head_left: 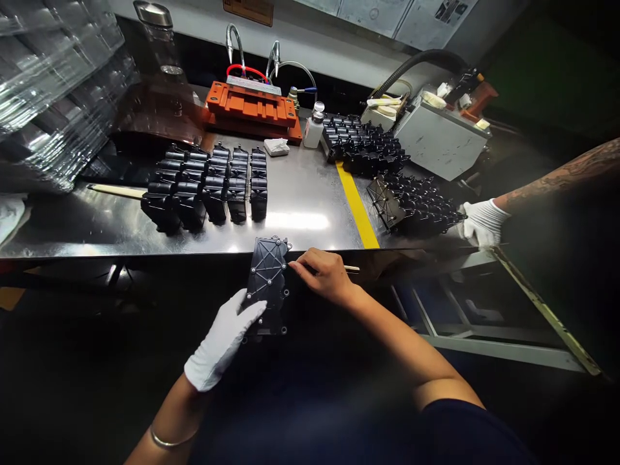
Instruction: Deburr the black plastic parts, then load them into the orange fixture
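A steel worktop [310, 194] carries rows of black plastic housings [216, 187]; before it, the left hand [225, 329] clamps its fingers on one ribbed housing [269, 265], the right hand [327, 274] pinching a pale stick [353, 268] beside it. Apparently this piece is midway; the others' status is unclear.

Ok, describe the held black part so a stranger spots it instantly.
Find the metal table, then the middle of its near edge. There the wearer's white-gloved left hand holds the black part, ribbed face showing. Unlike the black blocks grouped on the table, it is held singly.
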`<state>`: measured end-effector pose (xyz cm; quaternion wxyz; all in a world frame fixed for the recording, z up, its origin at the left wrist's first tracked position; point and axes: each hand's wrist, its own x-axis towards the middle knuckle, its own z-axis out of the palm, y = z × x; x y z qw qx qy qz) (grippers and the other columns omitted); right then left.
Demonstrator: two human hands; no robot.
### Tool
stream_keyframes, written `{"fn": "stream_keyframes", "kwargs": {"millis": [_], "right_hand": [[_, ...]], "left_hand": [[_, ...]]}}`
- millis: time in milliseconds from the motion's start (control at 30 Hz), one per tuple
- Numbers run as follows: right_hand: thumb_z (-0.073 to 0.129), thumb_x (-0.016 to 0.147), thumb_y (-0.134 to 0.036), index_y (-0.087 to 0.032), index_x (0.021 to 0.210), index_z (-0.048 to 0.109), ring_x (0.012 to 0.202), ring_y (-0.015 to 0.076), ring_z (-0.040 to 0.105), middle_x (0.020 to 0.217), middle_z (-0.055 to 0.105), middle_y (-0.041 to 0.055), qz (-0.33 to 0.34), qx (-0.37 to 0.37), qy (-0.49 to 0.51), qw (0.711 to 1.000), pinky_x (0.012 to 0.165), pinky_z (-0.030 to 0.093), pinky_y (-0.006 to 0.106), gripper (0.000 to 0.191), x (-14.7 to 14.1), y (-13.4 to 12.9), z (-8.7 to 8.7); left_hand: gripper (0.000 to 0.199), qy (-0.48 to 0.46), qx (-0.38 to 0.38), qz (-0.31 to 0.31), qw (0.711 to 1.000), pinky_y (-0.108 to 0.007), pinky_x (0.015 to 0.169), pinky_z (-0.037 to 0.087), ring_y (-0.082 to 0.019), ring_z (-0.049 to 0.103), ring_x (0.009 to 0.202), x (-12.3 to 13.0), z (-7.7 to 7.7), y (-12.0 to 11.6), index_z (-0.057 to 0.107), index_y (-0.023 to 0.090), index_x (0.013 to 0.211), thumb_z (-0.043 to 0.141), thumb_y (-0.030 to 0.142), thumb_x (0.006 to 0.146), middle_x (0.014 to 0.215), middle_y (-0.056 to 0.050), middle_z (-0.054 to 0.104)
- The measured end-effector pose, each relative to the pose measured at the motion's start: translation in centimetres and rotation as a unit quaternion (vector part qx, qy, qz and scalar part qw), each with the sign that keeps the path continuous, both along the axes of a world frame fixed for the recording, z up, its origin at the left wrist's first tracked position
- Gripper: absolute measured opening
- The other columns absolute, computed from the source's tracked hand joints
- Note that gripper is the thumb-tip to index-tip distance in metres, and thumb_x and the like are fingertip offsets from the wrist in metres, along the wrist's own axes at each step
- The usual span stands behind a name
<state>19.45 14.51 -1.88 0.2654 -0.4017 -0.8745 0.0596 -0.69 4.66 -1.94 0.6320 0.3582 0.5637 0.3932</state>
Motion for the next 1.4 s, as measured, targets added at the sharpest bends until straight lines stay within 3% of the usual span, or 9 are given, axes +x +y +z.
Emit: {"fn": "stream_keyframes", "kwargs": {"millis": [333,733,1033,1167,1267,1333,1400], "right_hand": [[0.054,0.092,-0.031,-0.016,0.071,0.064,0.058,0.0112,0.058,0.065,0.065,0.0037,0.008,-0.042,0.059,0.997,0.058,0.04,0.022,0.028,0.1,-0.5,-0.2],[0.055,0.09,-0.031,-0.017,0.069,0.064,0.058,0.0118,0.058,0.065,0.065,0.003,-0.075,-0.099,0.082,0.989,0.056,0.039,0.023,0.027,-0.3,-1.8,-0.1],[0.053,0.091,-0.033,-0.018,0.067,0.064,0.057,0.0122,0.057,0.064,0.065,0.003,-0.139,-0.076,0.081,0.984,0.056,0.038,0.024,0.03,-1.0,-3.4,-0.4],[0.053,0.091,-0.034,-0.018,0.068,0.064,0.059,0.0123,0.057,0.066,0.065,0.0032,-0.105,-0.103,0.08,0.986,0.056,0.038,0.024,0.03,-1.4,-3.6,-0.2],[0.054,0.09,-0.038,-0.019,0.07,0.065,0.061,0.0124,0.057,0.068,0.065,0.0031,-0.102,-0.147,0.137,0.974,0.059,0.041,0.025,0.03,-0.7,-2.9,0.6],[0.059,0.085,-0.043,-0.018,0.077,0.067,0.067,0.0133,0.058,0.075,0.067,0.0041,-0.138,-0.18,0.206,0.952,0.063,0.044,0.025,0.027,0.1,-2.2,1.2],[0.069,0.075,-0.045,-0.016,0.086,0.068,0.072,0.0142,0.061,0.082,0.069,0.0046,-0.136,-0.295,0.247,0.913,0.065,0.047,0.026,0.031,0.8,-1.8,1.7]], "left_hand": [[0.029,0.005,-0.005,0.01,1.0,-0.034,0.079,0.049,-0.025,0.062,0.091,0.1,-0.2,0.1,0.062,0.018,0.087,0.068,0.043,0.074,0.084,-0.002,0.067],[0.03,-0.019,-0.012,0.025,0.999,-0.033,0.078,0.049,-0.023,0.062,0.087,0.4,-0.1,-0.1,0.063,0.017,0.086,0.069,0.043,0.072,0.082,-0.002,0.067],[0.03,-0.01,-0.012,0.021,1.0,-0.033,0.077,0.05,-0.024,0.062,0.089,0.9,0.1,0.0,0.061,0.017,0.085,0.068,0.043,0.072,0.076,-0.001,0.065],[0.034,-0.004,-0.01,0.026,1.0,-0.033,0.076,0.051,-0.024,0.063,0.087,1.0,0.1,0.0,0.062,0.017,0.089,0.067,0.045,0.072,0.082,-0.003,0.067],[0.038,0.016,-0.013,-0.013,1.0,-0.035,0.078,0.051,-0.025,0.063,0.088,0.2,0.3,-0.1,0.062,0.016,0.093,0.066,0.048,0.072,0.088,-0.005,0.069],[0.038,0.033,-0.018,-0.085,0.996,-0.036,0.079,0.051,-0.026,0.064,0.089,-0.8,0.9,-0.4,0.064,0.016,0.095,0.067,0.046,0.072,0.091,-0.006,0.07],[0.033,0.039,-0.034,-0.179,0.983,-0.034,0.076,0.052,-0.024,0.065,0.084,-2.1,1.6,-0.8,0.066,0.017,0.095,0.069,0.04,0.072,0.089,-0.004,0.071]]}}
